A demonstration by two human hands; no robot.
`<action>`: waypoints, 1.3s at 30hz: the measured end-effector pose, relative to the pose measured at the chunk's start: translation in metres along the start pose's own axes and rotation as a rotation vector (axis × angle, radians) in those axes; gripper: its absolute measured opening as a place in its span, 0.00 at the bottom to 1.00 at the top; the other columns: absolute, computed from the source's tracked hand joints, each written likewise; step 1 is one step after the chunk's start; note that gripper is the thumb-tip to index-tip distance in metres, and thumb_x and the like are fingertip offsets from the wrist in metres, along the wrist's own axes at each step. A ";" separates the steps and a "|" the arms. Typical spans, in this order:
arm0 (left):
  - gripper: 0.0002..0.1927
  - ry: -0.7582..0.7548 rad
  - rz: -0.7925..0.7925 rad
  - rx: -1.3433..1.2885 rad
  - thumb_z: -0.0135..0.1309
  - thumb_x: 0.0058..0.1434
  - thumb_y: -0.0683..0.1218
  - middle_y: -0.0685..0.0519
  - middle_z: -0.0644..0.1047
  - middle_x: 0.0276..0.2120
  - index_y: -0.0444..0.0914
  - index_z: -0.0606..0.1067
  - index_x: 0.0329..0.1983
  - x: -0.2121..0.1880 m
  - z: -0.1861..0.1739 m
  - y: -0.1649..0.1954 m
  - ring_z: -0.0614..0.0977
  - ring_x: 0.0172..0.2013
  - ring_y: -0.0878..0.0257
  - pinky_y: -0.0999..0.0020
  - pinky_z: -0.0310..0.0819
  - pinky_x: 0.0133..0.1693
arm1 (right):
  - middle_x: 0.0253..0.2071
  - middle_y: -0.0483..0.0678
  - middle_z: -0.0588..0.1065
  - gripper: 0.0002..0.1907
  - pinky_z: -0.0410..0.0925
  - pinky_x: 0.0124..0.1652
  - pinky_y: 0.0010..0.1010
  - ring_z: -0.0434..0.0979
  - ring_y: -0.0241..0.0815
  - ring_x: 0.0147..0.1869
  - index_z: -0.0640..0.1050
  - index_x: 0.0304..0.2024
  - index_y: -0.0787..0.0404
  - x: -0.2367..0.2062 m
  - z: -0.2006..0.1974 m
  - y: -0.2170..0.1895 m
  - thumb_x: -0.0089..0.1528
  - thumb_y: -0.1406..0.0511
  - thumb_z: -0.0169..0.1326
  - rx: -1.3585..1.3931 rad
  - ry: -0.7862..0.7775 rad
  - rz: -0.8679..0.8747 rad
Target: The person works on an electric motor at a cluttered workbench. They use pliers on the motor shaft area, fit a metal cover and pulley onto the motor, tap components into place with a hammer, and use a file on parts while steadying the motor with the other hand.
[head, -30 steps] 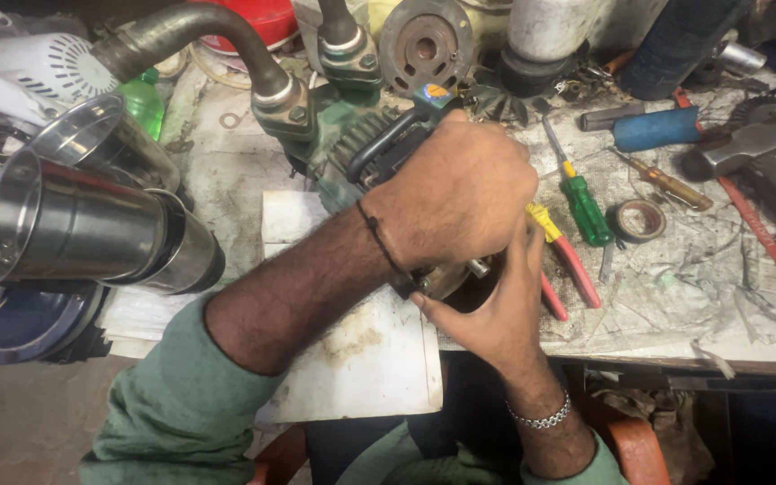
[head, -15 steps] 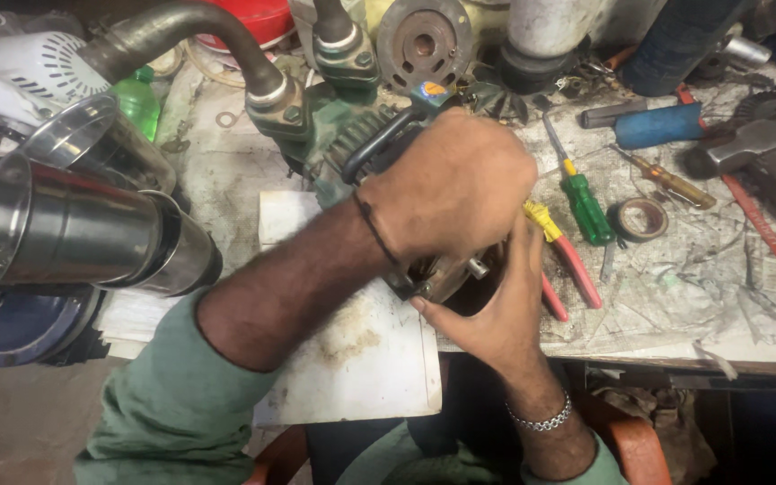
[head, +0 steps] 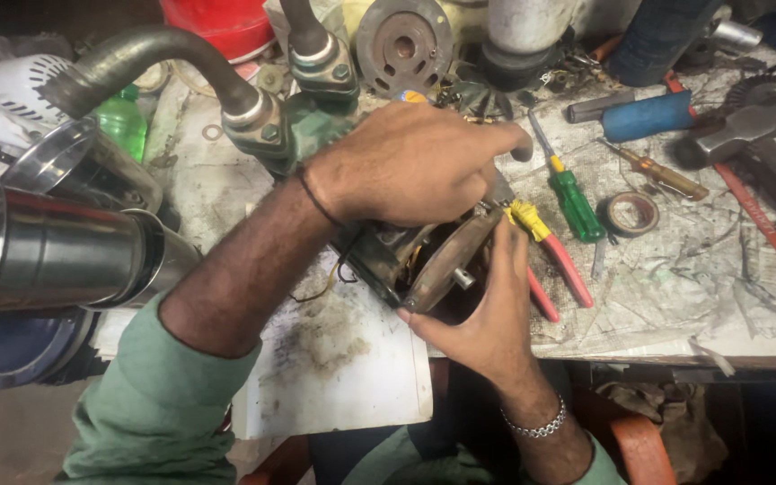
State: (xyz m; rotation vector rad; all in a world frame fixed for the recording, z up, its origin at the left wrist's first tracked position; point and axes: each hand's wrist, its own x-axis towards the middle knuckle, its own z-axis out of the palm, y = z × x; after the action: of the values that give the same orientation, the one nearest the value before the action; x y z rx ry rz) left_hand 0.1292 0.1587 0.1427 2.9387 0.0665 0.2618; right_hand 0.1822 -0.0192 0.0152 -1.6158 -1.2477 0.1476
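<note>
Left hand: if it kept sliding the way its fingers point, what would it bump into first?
Probably the green screwdriver. The left hand lies on the motor, fingers pointing right across the bench. The yellow-tipped pliers sit just below that line; depth is unclear.

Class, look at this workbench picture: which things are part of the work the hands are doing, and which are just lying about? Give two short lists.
In the work:
left hand, resting on top of the green motor
right hand, cupping the round end plate

Lying about:
green screwdriver
red pliers
tape roll
blue-handled tool
steel pipe
hammer
</note>
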 end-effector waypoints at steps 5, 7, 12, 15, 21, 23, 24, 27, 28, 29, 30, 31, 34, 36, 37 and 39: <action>0.24 -0.002 0.057 -0.058 0.54 0.52 0.45 0.49 0.82 0.32 0.43 0.71 0.55 0.003 -0.001 0.004 0.83 0.36 0.46 0.44 0.72 0.29 | 0.63 0.66 0.59 0.68 0.65 0.65 0.47 0.66 0.62 0.69 0.50 0.72 0.75 -0.001 0.000 0.000 0.40 0.57 0.76 -0.009 -0.010 0.022; 0.24 -0.091 -0.011 -0.055 0.54 0.53 0.44 0.47 0.81 0.30 0.41 0.69 0.55 0.005 -0.002 0.005 0.82 0.34 0.45 0.43 0.70 0.29 | 0.63 0.66 0.59 0.68 0.65 0.65 0.47 0.66 0.62 0.69 0.50 0.72 0.74 -0.001 -0.001 0.000 0.40 0.58 0.76 0.000 -0.019 0.035; 0.23 -0.089 0.003 -0.071 0.53 0.52 0.42 0.45 0.79 0.26 0.35 0.66 0.52 0.010 -0.002 0.006 0.82 0.30 0.45 0.44 0.71 0.28 | 0.66 0.67 0.58 0.69 0.62 0.67 0.50 0.63 0.63 0.72 0.48 0.73 0.74 -0.003 -0.001 0.001 0.41 0.59 0.75 0.002 -0.004 -0.025; 0.22 -0.095 -0.006 -0.073 0.53 0.53 0.43 0.46 0.78 0.25 0.34 0.66 0.51 0.011 -0.001 0.005 0.82 0.28 0.46 0.45 0.71 0.28 | 0.64 0.66 0.58 0.68 0.63 0.66 0.49 0.64 0.62 0.70 0.47 0.73 0.74 -0.004 -0.002 0.002 0.42 0.59 0.74 0.018 -0.022 0.007; 0.20 -0.114 -0.022 -0.082 0.52 0.53 0.42 0.47 0.78 0.24 0.35 0.67 0.50 0.012 0.001 0.006 0.83 0.27 0.50 0.47 0.72 0.26 | 0.62 0.65 0.58 0.66 0.63 0.66 0.49 0.64 0.60 0.69 0.48 0.73 0.74 -0.004 -0.002 0.003 0.43 0.59 0.73 0.022 -0.047 -0.001; 0.19 -0.118 -0.030 -0.080 0.52 0.54 0.43 0.48 0.78 0.24 0.35 0.67 0.49 0.012 0.000 0.006 0.83 0.26 0.50 0.47 0.72 0.26 | 0.61 0.64 0.59 0.66 0.64 0.66 0.48 0.65 0.60 0.69 0.48 0.73 0.74 -0.004 -0.003 0.003 0.43 0.59 0.73 0.027 -0.048 0.001; 0.18 -0.119 -0.032 -0.076 0.52 0.54 0.43 0.48 0.78 0.24 0.34 0.67 0.49 0.012 0.000 0.006 0.82 0.26 0.50 0.47 0.72 0.26 | 0.61 0.64 0.59 0.66 0.64 0.66 0.48 0.65 0.59 0.68 0.48 0.73 0.74 -0.004 -0.003 0.003 0.42 0.60 0.72 0.030 -0.049 0.001; 0.17 -0.098 -0.021 -0.070 0.52 0.55 0.43 0.48 0.78 0.23 0.34 0.68 0.47 0.012 0.000 0.007 0.82 0.26 0.49 0.47 0.72 0.27 | 0.62 0.65 0.59 0.67 0.62 0.66 0.50 0.64 0.61 0.70 0.49 0.72 0.74 -0.005 -0.003 0.003 0.41 0.60 0.73 -0.012 -0.023 -0.026; 0.17 -0.088 -0.017 -0.067 0.52 0.56 0.44 0.48 0.78 0.23 0.34 0.68 0.47 0.012 -0.001 0.007 0.82 0.26 0.49 0.46 0.72 0.27 | 0.63 0.65 0.59 0.67 0.63 0.67 0.49 0.64 0.61 0.70 0.48 0.73 0.74 -0.005 -0.003 0.003 0.41 0.60 0.73 0.001 -0.020 -0.025; 0.16 -0.106 -0.031 -0.069 0.52 0.56 0.43 0.48 0.78 0.23 0.35 0.68 0.47 0.012 -0.001 0.007 0.82 0.26 0.50 0.47 0.72 0.27 | 0.63 0.65 0.59 0.67 0.63 0.67 0.49 0.64 0.60 0.70 0.48 0.73 0.74 -0.006 -0.002 0.003 0.42 0.59 0.73 0.014 -0.017 -0.023; 0.16 -0.123 -0.045 -0.073 0.51 0.55 0.43 0.49 0.77 0.23 0.35 0.68 0.47 0.012 0.000 0.007 0.82 0.25 0.51 0.47 0.72 0.26 | 0.63 0.65 0.59 0.67 0.64 0.67 0.49 0.64 0.60 0.70 0.48 0.74 0.75 -0.006 -0.002 0.003 0.42 0.59 0.73 0.026 -0.014 -0.022; 0.16 -0.140 -0.060 -0.076 0.51 0.55 0.43 0.49 0.77 0.23 0.35 0.68 0.47 0.012 0.000 0.007 0.82 0.25 0.52 0.48 0.73 0.26 | 0.63 0.66 0.59 0.68 0.63 0.66 0.49 0.64 0.61 0.70 0.48 0.73 0.75 -0.007 -0.002 0.003 0.42 0.59 0.73 -0.003 -0.006 -0.018; 0.16 -0.104 -0.034 -0.075 0.51 0.54 0.42 0.49 0.77 0.24 0.36 0.69 0.46 0.012 0.000 0.007 0.82 0.26 0.52 0.47 0.72 0.27 | 0.62 0.65 0.59 0.68 0.64 0.65 0.49 0.64 0.61 0.69 0.48 0.72 0.75 -0.008 -0.001 0.003 0.41 0.59 0.74 -0.047 0.010 -0.008; 0.17 -0.111 -0.040 -0.083 0.51 0.53 0.42 0.50 0.78 0.24 0.36 0.69 0.47 0.012 0.001 0.007 0.82 0.27 0.52 0.47 0.72 0.27 | 0.62 0.65 0.59 0.68 0.65 0.66 0.48 0.66 0.60 0.69 0.48 0.73 0.74 -0.010 -0.001 0.004 0.41 0.59 0.74 -0.022 0.010 0.000; 0.17 -0.114 -0.043 -0.085 0.51 0.52 0.42 0.50 0.78 0.24 0.36 0.69 0.47 0.012 0.001 0.007 0.82 0.27 0.52 0.47 0.72 0.27 | 0.62 0.65 0.59 0.68 0.64 0.65 0.48 0.66 0.60 0.69 0.48 0.73 0.74 -0.010 -0.001 0.005 0.41 0.59 0.74 -0.025 0.011 0.001; 0.17 -0.121 -0.048 -0.087 0.51 0.52 0.42 0.50 0.78 0.24 0.36 0.69 0.47 0.012 0.001 0.007 0.83 0.27 0.53 0.48 0.72 0.27 | 0.63 0.65 0.59 0.68 0.64 0.65 0.49 0.66 0.61 0.69 0.48 0.72 0.75 -0.012 -0.001 0.006 0.41 0.59 0.74 -0.030 0.012 0.005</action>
State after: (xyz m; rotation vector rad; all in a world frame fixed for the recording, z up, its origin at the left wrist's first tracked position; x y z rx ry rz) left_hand 0.1417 0.1521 0.1455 2.8544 0.1049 0.0776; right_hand 0.1811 -0.0286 0.0061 -1.6432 -1.2419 0.1221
